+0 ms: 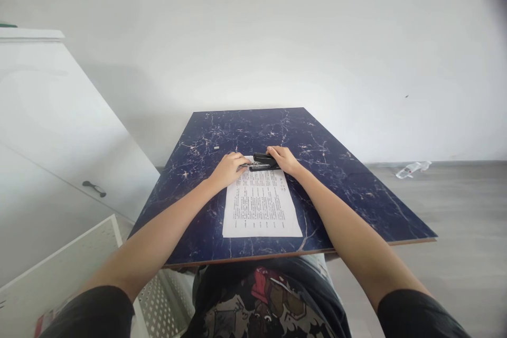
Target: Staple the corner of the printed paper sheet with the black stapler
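Observation:
A black stapler (264,158) lies sideways across the top of a printed sheet of paper (261,206), its upper and lower arms spread apart. My right hand (285,159) is closed around its right end. From the other side, my left hand (229,170) has its fingers closed on a thin metal part at the stapler's left end; the fingertips partly hide that part. Beneath both, the paper lies flat, lines of print running up and down it.
A small pale piece (216,148) rests on the dark blue marbled table (332,185), beyond my left hand. White drawers (59,142) and a white perforated basket (158,301) stand on the left. Crumpled clear plastic (412,169) lies on the floor at right.

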A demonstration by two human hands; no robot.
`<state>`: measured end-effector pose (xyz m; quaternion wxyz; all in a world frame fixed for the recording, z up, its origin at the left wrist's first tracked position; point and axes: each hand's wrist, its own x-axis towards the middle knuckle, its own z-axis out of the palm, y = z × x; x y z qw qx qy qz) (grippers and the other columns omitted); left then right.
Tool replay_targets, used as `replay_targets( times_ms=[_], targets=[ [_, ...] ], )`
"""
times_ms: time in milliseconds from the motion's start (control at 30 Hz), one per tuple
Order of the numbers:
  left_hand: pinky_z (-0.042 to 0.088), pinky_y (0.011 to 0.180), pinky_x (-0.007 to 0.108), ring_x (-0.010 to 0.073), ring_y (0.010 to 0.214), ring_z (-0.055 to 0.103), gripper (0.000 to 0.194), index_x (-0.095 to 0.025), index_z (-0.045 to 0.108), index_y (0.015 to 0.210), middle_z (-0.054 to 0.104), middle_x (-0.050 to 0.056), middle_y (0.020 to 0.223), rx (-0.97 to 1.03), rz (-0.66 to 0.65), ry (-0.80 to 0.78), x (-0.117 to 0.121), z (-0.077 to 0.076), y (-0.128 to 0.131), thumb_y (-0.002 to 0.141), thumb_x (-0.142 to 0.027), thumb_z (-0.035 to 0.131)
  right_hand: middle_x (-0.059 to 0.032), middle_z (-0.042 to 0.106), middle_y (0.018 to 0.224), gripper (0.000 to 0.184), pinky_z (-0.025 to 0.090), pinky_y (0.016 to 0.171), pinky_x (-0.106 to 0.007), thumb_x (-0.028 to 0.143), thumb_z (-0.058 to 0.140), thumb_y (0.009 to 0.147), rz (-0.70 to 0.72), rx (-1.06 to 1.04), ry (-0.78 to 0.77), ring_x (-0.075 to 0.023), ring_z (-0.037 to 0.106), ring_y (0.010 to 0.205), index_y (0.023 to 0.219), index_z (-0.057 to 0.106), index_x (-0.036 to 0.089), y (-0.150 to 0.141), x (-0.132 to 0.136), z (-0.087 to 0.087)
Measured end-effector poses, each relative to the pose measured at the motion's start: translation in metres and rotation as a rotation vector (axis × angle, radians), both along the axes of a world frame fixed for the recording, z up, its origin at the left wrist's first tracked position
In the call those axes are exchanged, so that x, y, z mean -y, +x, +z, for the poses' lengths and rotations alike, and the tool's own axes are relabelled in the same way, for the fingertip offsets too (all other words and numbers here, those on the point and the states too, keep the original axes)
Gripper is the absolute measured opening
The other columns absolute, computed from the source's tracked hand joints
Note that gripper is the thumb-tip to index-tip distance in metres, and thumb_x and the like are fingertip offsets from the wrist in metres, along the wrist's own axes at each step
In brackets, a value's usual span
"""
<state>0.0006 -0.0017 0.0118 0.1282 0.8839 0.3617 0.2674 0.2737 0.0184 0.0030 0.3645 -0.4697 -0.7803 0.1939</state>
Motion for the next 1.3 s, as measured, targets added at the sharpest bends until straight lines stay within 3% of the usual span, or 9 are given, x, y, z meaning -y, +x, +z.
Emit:
replay_targets(
  times_ms=[133, 333, 633, 733, 800, 867, 967, 1100, 1300],
  targets=[
    [0.045, 0.102, 0.049, 0.0268, 0.103, 0.061, 0.023, -0.027, 0.076, 0.111, 0.070, 0.009, 0.107, 0.073, 0.005, -0.069, 0.000, -0.001, 0.000, 0.091, -0.025, 0.065, -0.0034, 0.068, 0.078, 0.060, 0.043, 0.072, -0.034, 0.065, 0.033, 0.102, 0.046, 0.049, -0.018, -0.0216, 0.059, 0.075, 0.081, 0.067, 0.021, 0.002, 0.002, 0.005],
    [0.050, 0.096, 0.044, 0.0248, 0.101, 0.064, 0.024, -0.024, 0.073, 0.112, 0.070, 0.009, 0.108, 0.080, 0.019, -0.067, 0.001, -0.001, 0.001, 0.090, -0.018, 0.064, -0.0066, 0.074, 0.100, 0.041, 0.047, 0.077, -0.034, 0.055, 0.072, 0.085, 0.227, 0.137, 0.030, -0.0241, 0.066, 0.087, 0.109, 0.072, 0.022, 0.009, 0.005, 0.011],
    [0.051, 0.103, 0.044, 0.0235, 0.108, 0.065, 0.028, -0.022, 0.068, 0.115, 0.069, 0.009, 0.115, 0.254, 0.076, -0.104, 0.006, 0.003, 0.005, 0.087, -0.021, 0.069, -0.0085, 0.074, 0.100, 0.033, 0.051, 0.081, -0.040, 0.043, 0.077, 0.082, 0.143, 0.093, 0.193, -0.0259, 0.066, 0.090, 0.106, 0.073, 0.022, 0.011, 0.007, 0.015],
    [0.050, 0.106, 0.044, 0.0245, 0.119, 0.063, 0.041, -0.022, 0.061, 0.126, 0.063, 0.011, 0.133, 0.505, 0.163, -0.266, 0.005, 0.001, 0.009, 0.086, -0.027, 0.072, -0.0084, 0.073, 0.099, 0.030, 0.050, 0.082, -0.042, 0.043, 0.076, 0.085, 0.082, 0.037, 0.306, -0.0265, 0.064, 0.090, 0.106, 0.073, 0.022, 0.010, 0.011, 0.020],
    [0.051, 0.105, 0.046, 0.0253, 0.121, 0.064, 0.037, -0.022, 0.058, 0.124, 0.063, 0.013, 0.136, 0.717, 0.192, -0.487, 0.003, 0.000, 0.012, 0.090, -0.034, 0.068, -0.0084, 0.073, 0.097, 0.026, 0.050, 0.083, -0.044, 0.042, 0.072, 0.089, 0.063, 0.036, 0.379, -0.0272, 0.061, 0.091, 0.107, 0.073, 0.023, 0.006, 0.014, 0.024],
    [0.053, 0.103, 0.048, 0.0273, 0.119, 0.066, 0.030, -0.021, 0.060, 0.115, 0.066, 0.015, 0.132, 0.855, 0.134, -0.763, 0.001, 0.000, 0.013, 0.095, -0.044, 0.060, -0.0091, 0.072, 0.098, 0.023, 0.049, 0.086, -0.047, 0.041, 0.067, 0.093, 0.076, 0.080, 0.444, -0.0280, 0.060, 0.092, 0.109, 0.073, 0.024, 0.001, 0.018, 0.027],
    [0.056, 0.100, 0.052, 0.0323, 0.117, 0.068, 0.040, -0.020, 0.063, 0.104, 0.068, 0.020, 0.126, 0.939, 0.012, -1.081, 0.001, 0.002, 0.012, 0.098, -0.057, 0.049, -0.0099, 0.073, 0.104, 0.023, 0.046, 0.089, -0.049, 0.035, 0.060, 0.098, 0.097, 0.195, 0.535, -0.0286, 0.058, 0.097, 0.116, 0.072, 0.026, -0.008, 0.024, 0.032],
    [0.055, 0.101, 0.057, 0.0355, 0.121, 0.067, 0.046, -0.020, 0.065, 0.103, 0.068, 0.021, 0.124, 1.069, -0.006, -1.179, 0.003, 0.003, 0.010, 0.098, -0.060, 0.044, -0.0082, 0.072, 0.113, 0.030, 0.044, 0.088, -0.047, 0.023, 0.048, 0.103, 0.102, 0.344, 0.629, -0.0277, 0.058, 0.104, 0.124, 0.069, 0.029, -0.015, 0.029, 0.035],
    [0.055, 0.102, 0.057, 0.0346, 0.127, 0.063, 0.044, -0.018, 0.063, 0.105, 0.067, 0.021, 0.127, 1.055, 0.021, -1.134, 0.003, 0.002, 0.011, 0.098, -0.057, 0.042, -0.0060, 0.071, 0.121, 0.037, 0.044, 0.096, -0.050, 0.022, 0.040, 0.107, 0.180, 0.469, 0.657, -0.0272, 0.060, 0.107, 0.134, 0.062, 0.035, -0.018, 0.035, 0.034]
  ],
)
